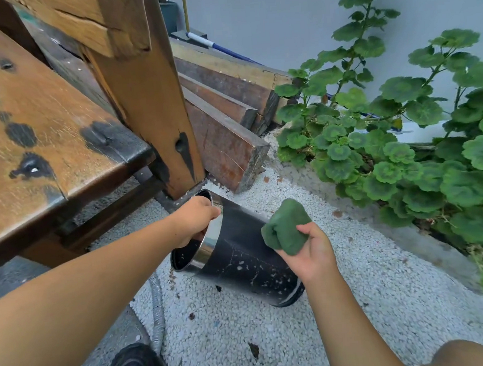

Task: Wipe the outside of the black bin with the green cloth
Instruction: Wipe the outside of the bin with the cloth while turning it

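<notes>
Fingers (212, 211) of the left hand (197, 219): curled over the shiny metal rim band of the round black bin (240, 258), gripping the mouth at its 12 o'clock edge; the tips were hidden inside.
Right hand (312, 249): clamped on the bunched green cloth (285, 227), thumb on top. The wad sat at the bin's 2 o'clock side, and contact with the wall could not be told.
Bin: lay tipped on the white gravel (359, 303), mouth toward 10 o'clock and base toward 5 o'clock, just below the weathered wooden table (42, 126).
Dirt: pale specks and streaks were thickest toward the base end.
Step in hand: judged as bringing the cloth down for a stroke along the wall.
Doing it well: spread the wad flatter, press firmly, and stroke from rim to base. The left hand should brace against each push and roll the bin to bring up the underside.
Risk: the curved wall could skid on loose gravel, and the cloth could pick up grit.
</notes>
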Motion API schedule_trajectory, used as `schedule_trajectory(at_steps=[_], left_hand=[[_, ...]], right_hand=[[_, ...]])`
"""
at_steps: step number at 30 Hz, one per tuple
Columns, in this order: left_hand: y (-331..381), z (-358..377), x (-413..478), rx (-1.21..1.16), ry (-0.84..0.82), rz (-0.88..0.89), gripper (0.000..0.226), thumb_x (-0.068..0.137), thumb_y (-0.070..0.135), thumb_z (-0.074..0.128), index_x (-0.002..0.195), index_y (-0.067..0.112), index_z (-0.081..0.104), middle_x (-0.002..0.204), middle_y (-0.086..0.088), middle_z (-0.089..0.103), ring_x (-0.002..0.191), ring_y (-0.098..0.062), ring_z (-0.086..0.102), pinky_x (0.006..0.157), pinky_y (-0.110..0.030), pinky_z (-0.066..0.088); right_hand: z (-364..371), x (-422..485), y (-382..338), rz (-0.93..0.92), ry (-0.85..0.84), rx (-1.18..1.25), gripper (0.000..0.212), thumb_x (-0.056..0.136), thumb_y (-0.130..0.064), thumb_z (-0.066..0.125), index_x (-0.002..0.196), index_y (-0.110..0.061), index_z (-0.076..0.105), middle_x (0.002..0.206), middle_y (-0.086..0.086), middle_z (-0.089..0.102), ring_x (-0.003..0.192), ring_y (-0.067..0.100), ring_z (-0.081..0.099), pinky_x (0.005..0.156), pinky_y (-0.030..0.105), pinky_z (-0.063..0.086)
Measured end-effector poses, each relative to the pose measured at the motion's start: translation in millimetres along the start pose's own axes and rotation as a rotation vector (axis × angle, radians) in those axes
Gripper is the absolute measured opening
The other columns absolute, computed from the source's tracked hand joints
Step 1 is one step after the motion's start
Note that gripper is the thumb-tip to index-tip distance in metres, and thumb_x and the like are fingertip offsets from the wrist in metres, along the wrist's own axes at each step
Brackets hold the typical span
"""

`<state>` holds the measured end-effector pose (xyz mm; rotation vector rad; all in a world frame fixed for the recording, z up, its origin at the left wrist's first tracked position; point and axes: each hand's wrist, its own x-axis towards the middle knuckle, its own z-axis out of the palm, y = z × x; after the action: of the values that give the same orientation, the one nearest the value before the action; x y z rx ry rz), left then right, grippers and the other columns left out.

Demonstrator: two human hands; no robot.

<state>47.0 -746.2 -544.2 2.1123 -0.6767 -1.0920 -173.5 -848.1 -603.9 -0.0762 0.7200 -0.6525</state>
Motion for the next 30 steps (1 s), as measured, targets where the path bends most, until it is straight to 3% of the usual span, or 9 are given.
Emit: schedule_trajectory(at_steps=[6, 15, 17, 20, 23, 26, 27, 28, 30], left_hand=[[2.9, 5.3, 10.1, -0.042, 0.027, 0.004, 0.014, 0.098, 0.021, 0.054, 0.088, 0.017, 0.045, 0.097, -0.004, 0.036, 0.088, -0.017, 0.032, 0.075, -0.034, 0.027], [6.6, 1.3, 16.1, -0.035, 0.069, -0.015, 0.008, 0.099, 0.027, 0.051, 0.099, 0.018, 0.052, 0.103, -0.005, 0.039, 0.071, -0.011, 0.037, 0.062, -0.029, 0.028], [7.3, -4.0, 12.3, -0.141, -0.099, -0.065, 0.037, 0.098, 0.038, 0.056, 0.131, 0.021, 0.053, 0.126, -0.006, 0.045, 0.111, -0.019, 0.048, 0.093, -0.037, 0.037], [7.5, -8.9, 4.9, -0.078, -0.458, -0.152, 0.093, 0.090, 0.028, 0.070, 0.156, 0.036, 0.005, 0.164, 0.007, 0.004, 0.150, -0.024, 0.006, 0.116, -0.050, 0.014], [13.1, -6.6, 0.9, 0.031, -0.514, -0.124, 0.096, 0.088, 0.010, 0.071, 0.156, 0.036, 0.008, 0.165, 0.002, 0.009, 0.147, -0.030, 0.021, 0.110, -0.048, 0.030], [19.6, -4.7, 3.1, 0.105, -0.350, 0.001, 0.039, 0.091, 0.015, 0.070, 0.124, 0.003, 0.055, 0.121, -0.013, 0.059, 0.109, -0.026, 0.057, 0.093, -0.040, 0.044], [22.5, -4.4, 2.7, 0.110, -0.248, 0.070, 0.019, 0.092, 0.017, 0.068, 0.087, 0.002, 0.057, 0.084, -0.009, 0.056, 0.076, -0.020, 0.055, 0.073, -0.034, 0.042], [24.7, -4.9, 3.6, 0.103, -0.157, 0.108, 0.038, 0.093, 0.017, 0.067, 0.065, 0.012, 0.042, 0.064, -0.003, 0.037, 0.055, -0.016, 0.037, 0.059, -0.030, 0.030], [25.6, -4.8, 8.5, 0.086, -0.022, 0.142, 0.052, 0.094, 0.018, 0.064, 0.059, 0.020, 0.026, 0.058, 0.002, 0.018, 0.047, -0.014, 0.016, 0.054, -0.028, 0.016]], right_hand=[[13.1, -2.3, 8.0, -0.021, -0.070, 0.027, 0.026, 0.098, -0.001, 0.050, 0.124, -0.003, 0.055, 0.129, 0.020, 0.060, 0.121, 0.030, 0.059, 0.110, 0.051, 0.041], [15.0, -6.4, 9.8, -0.053, -0.095, -0.154, 0.049, 0.087, -0.007, 0.064, 0.135, -0.008, 0.057, 0.131, 0.016, 0.067, 0.120, 0.029, 0.064, 0.093, 0.045, 0.053], [18.9, -2.8, 10.1, -0.151, -0.046, -0.255, 0.044, 0.088, -0.005, 0.066, 0.132, -0.013, 0.061, 0.130, 0.012, 0.068, 0.121, 0.028, 0.063, 0.097, 0.045, 0.052], [22.1, 0.5, 8.4, -0.318, -0.002, -0.445, 0.037, 0.090, -0.003, 0.068, 0.122, -0.021, 0.064, 0.124, 0.007, 0.071, 0.109, 0.021, 0.069, 0.089, 0.041, 0.056], [25.0, 0.3, 6.3, -0.378, -0.036, -0.548, 0.037, 0.092, -0.002, 0.067, 0.120, -0.026, 0.062, 0.115, 0.000, 0.072, 0.103, 0.018, 0.071, 0.079, 0.040, 0.060], [35.1, -3.5, 9.7, -0.472, -0.010, -0.757, 0.042, 0.090, -0.003, 0.064, 0.110, -0.040, 0.061, 0.106, -0.005, 0.072, 0.096, 0.016, 0.071, 0.078, 0.040, 0.060], [40.9, -6.3, 11.5, -0.512, -0.003, -0.866, 0.045, 0.087, -0.006, 0.061, 0.104, -0.048, 0.059, 0.101, -0.007, 0.071, 0.092, 0.014, 0.071, 0.074, 0.037, 0.060], [47.0, -9.1, 13.3, -0.562, -0.010, -0.996, 0.046, 0.084, -0.009, 0.057, 0.098, -0.053, 0.057, 0.099, -0.007, 0.069, 0.088, 0.012, 0.070, 0.069, 0.033, 0.058], [57.9, -11.3, 15.9, -0.711, -0.053, -1.249, 0.046, 0.081, -0.010, 0.054, 0.096, -0.053, 0.052, 0.104, -0.005, 0.061, 0.087, 0.008, 0.063, 0.067, 0.027, 0.052]])
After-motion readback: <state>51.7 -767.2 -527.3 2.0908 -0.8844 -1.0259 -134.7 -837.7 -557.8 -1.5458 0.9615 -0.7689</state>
